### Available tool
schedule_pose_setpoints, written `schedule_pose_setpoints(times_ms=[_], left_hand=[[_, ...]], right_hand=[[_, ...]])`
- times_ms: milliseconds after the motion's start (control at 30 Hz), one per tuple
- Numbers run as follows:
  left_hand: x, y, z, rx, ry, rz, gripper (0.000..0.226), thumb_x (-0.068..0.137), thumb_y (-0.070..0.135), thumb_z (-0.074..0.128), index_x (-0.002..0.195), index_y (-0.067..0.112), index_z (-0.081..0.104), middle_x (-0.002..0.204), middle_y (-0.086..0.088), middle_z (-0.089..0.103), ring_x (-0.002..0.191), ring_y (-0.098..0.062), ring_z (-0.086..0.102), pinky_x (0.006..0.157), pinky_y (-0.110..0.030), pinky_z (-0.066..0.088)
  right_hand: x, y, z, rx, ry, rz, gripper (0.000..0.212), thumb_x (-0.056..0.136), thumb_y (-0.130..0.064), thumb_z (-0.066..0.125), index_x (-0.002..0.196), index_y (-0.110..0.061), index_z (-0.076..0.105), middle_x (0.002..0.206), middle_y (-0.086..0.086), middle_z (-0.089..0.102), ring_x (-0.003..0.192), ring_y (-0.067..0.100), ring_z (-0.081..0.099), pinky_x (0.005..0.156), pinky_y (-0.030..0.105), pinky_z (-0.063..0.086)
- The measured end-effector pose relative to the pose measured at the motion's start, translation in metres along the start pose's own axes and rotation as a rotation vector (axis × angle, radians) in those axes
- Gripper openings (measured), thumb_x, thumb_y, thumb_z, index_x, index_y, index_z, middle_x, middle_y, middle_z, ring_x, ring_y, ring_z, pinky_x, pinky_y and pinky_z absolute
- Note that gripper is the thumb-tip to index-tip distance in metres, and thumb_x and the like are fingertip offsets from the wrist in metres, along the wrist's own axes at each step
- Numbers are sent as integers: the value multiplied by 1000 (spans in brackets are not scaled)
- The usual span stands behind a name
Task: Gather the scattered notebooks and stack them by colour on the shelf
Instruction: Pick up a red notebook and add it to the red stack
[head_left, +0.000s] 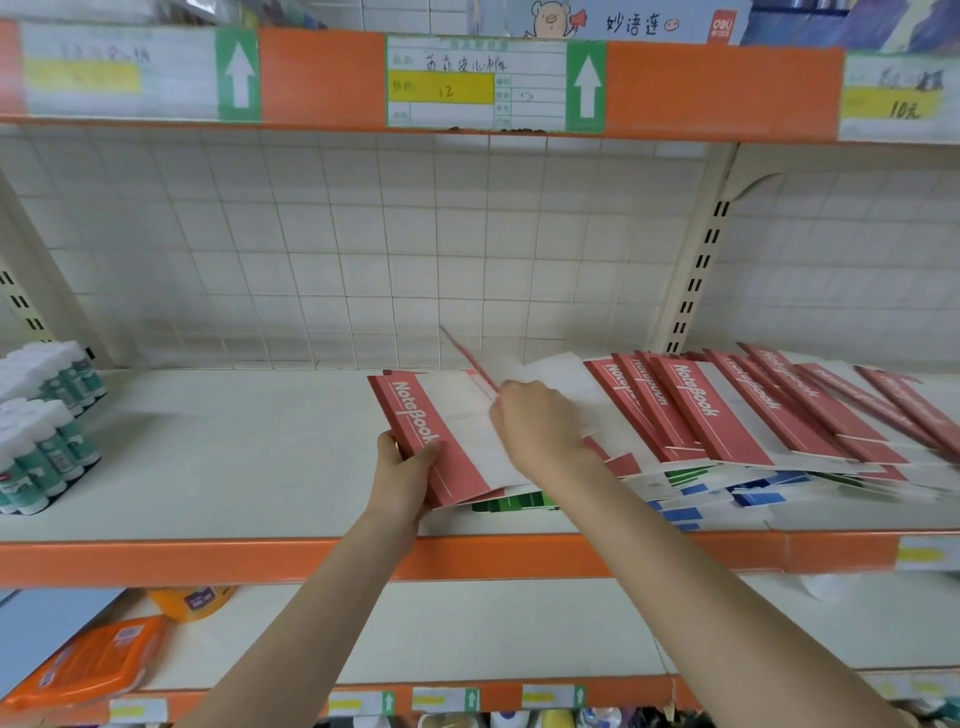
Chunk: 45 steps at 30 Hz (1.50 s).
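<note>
While left hand (402, 467) grips the small stack of red-and-white paper notebooks (441, 436) at centre frame, right hand (540, 426) rests curled on its white cover, grasp unclear, overlapping red notebooks (727, 410) fanned at right over blue and green notebooks (691, 493), cream shelf with orange edge (260, 561), glue sticks (41, 415) at left.

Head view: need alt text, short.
A person's left hand grips the near edge of a small stack of red notebooks on a shop shelf, while the right hand reaches into a fanned spread of more red notebooks lying over green and blue ones. Glue sticks stand at the shelf's left end.
</note>
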<state>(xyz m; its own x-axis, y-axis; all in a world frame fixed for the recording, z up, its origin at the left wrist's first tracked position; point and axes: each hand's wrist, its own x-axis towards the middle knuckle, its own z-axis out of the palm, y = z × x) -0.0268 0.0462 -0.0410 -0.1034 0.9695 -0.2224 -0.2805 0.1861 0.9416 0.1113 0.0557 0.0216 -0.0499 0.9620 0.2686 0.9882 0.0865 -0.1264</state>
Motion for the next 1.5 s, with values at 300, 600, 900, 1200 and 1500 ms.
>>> schedule_pose_setpoints(times_ms=[300,600,900,1200,1500], left_hand=[[0,0,-1,-24,-5,-5,27,95,12,52,120,12,41,118,-14,59,91,-26,64,63,-39,56],[6,2,-29,16,87,-30,28,96,13,45,122,21,41,105,0,60,84,-18,62,57,-29,48],[7,0,-28,15,37,-27,26,96,17,45,122,20,44,110,-4,62,84,-18,65,54,-27,52],[8,0,-34,-76,13,14,28,91,14,58,118,10,49,110,-12,65,85,-22,67,66,-35,55],[18,16,-64,-75,92,5,25,92,6,50,113,20,47,99,-1,64,83,-20,64,61,-33,51]], right_hand=[[-20,-35,8,166,-16,-152,26,98,-21,36,91,-10,58,91,12,64,83,31,60,61,31,33],[-11,23,22,-136,-178,115,17,94,-12,52,111,-9,58,109,8,63,96,23,61,82,30,50],[-7,-22,4,171,-9,-64,27,96,-12,39,118,-18,54,66,0,49,63,24,50,51,30,34],[-19,-66,9,367,-202,-116,25,95,-14,40,107,-3,59,108,14,63,92,28,56,74,34,45],[-2,-24,25,77,-307,62,17,97,-18,45,105,-7,56,93,7,60,84,22,59,72,32,49]])
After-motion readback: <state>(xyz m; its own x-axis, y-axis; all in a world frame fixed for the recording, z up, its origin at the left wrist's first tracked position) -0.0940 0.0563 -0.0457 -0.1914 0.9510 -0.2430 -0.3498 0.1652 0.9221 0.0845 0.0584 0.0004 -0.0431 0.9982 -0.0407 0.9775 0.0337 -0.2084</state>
